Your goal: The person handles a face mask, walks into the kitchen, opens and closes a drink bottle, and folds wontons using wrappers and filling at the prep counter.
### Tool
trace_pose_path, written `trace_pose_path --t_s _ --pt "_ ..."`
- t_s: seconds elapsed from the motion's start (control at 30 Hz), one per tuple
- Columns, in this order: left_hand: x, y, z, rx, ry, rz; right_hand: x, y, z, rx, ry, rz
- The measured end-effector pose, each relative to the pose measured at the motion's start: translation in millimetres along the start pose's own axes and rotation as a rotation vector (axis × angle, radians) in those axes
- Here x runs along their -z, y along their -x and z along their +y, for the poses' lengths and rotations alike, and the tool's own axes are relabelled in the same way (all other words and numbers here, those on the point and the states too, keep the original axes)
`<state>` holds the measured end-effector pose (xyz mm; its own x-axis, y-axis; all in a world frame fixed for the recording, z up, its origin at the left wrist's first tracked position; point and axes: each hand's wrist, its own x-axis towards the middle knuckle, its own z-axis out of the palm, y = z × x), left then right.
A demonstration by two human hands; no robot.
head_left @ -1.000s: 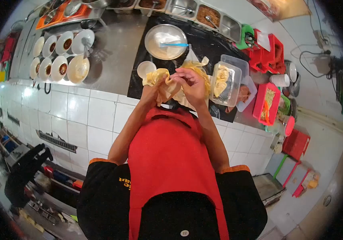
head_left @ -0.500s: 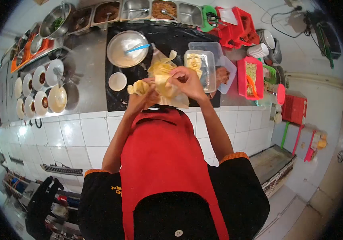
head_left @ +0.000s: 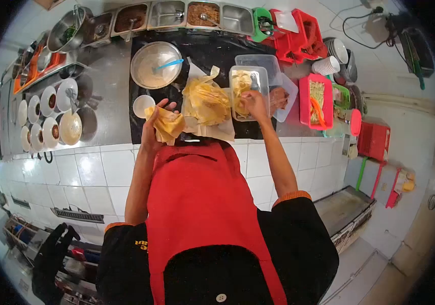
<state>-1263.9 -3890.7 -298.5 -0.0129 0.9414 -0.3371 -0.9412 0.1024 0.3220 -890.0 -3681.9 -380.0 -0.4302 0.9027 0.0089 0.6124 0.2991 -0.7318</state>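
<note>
My left hand (head_left: 157, 121) holds thin yellow wrapper sheets (head_left: 169, 125), with its fingers around their edge. Beside it, a loose pile of yellow wrappers (head_left: 206, 103) lies on paper on the black counter section. My right hand (head_left: 256, 105) reaches into a clear plastic container (head_left: 262, 81), its fingertips at folded yellow pieces (head_left: 242, 82) inside; whether they grip one is hard to see. Left of the pile stand a small white bowl (head_left: 143, 105) and a round metal bowl (head_left: 149, 57) of pale powder with a blue-handled tool (head_left: 168, 65).
Several white bowls with dark sauce (head_left: 50, 133) stand on the steel counter (head_left: 106, 76) at left. Metal food trays (head_left: 203, 14) line the back. At right are a pink tray of shredded food (head_left: 319, 96), red baskets (head_left: 306, 35) and stacked cups (head_left: 326, 66). A person (head_left: 50, 264) is at lower left.
My right hand has moved from the wrappers between my hands to the clear container. The folded yellow piece has left my left hand, which now holds flat sheets. The view has shifted right.
</note>
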Motion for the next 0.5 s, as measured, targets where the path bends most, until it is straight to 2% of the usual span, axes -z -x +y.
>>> trace_pose_path --t_s 0.03,0.13,0.23,0.33,0.43,0.47,0.5 --pt "5 0 -1 0.000 0.006 -0.013 -1 0 -8 0.119 0.198 0.150" --pt "10 7 0 -0.005 0.037 -0.008 -6 2 -23 0.010 0.083 0.178" --pt "13 9 -1 -0.009 0.062 0.003 -46 5 -11 -0.063 -0.101 0.107" --pt "14 14 -2 -0.032 0.077 0.011 -51 9 -9 0.016 -0.089 0.205" --pt "16 19 -2 -0.041 -0.004 0.077 -49 16 -11 0.001 -0.064 0.130" --pt "16 17 -3 -0.042 0.047 0.057 -54 16 -12 -0.027 -0.180 0.098" --pt "18 18 -3 -0.053 0.096 0.046 -49 18 -7 -0.030 -0.105 0.119"
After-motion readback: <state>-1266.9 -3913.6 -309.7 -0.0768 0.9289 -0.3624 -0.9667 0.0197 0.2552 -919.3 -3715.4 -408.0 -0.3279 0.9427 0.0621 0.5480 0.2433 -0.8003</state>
